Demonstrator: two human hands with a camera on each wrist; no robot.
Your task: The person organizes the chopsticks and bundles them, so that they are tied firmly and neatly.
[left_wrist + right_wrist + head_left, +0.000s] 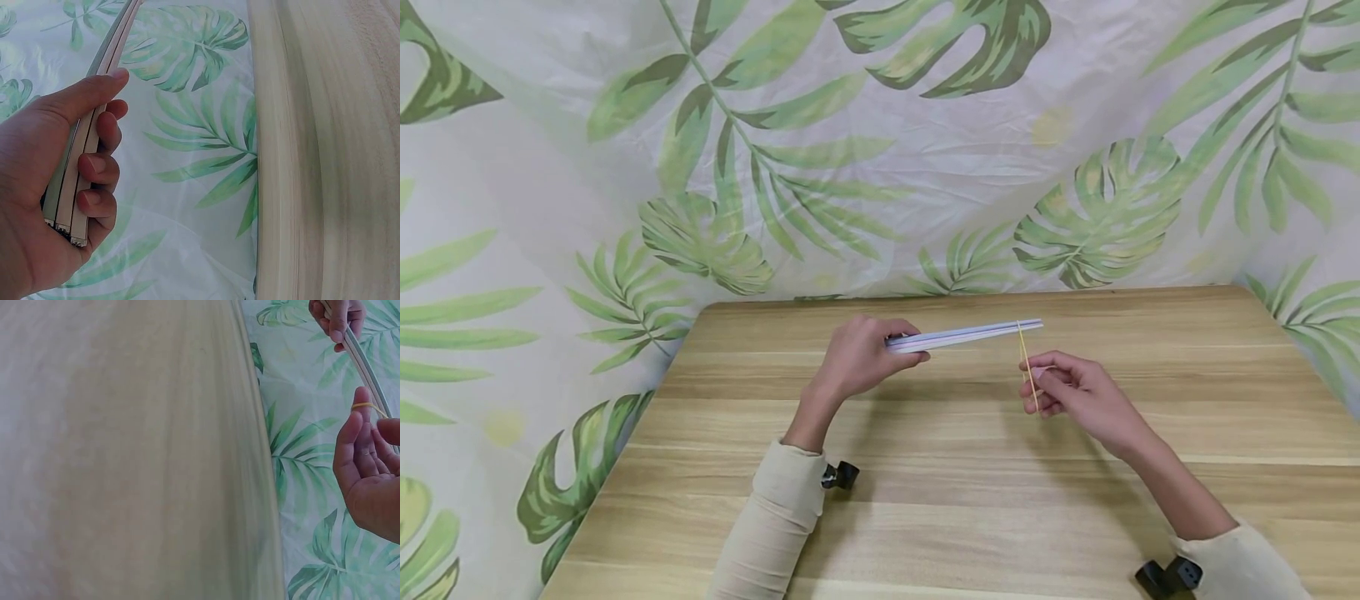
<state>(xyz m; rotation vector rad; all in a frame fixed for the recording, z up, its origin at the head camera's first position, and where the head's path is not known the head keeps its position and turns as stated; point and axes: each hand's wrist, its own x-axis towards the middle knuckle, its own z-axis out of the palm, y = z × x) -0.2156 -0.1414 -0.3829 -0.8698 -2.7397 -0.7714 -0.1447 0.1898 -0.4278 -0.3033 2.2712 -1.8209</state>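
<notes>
Pale beige sleeves (775,517) reach in from the near side, closest to me. Leaf-printed cloth (962,167) hangs beyond the far edge and wraps round to left and right. Before it spreads the wood-grained worktop (925,517), with both forearms over it. The person's left grip (861,358) is wrapped round the left end of a bundle of slim, flat strips (962,336), raised off the worktop toward its far side and pointing right. The right grip (1071,392), right of that and nearer, has bent fingers hooked in a yellow rubber band (1028,367). One small black device (842,476) sits by each cuff. Thinnest of all, the band crosses the bundle near its right tip and runs taut to those fingers; whether it fully encircles the bundle I can't tell.
</notes>
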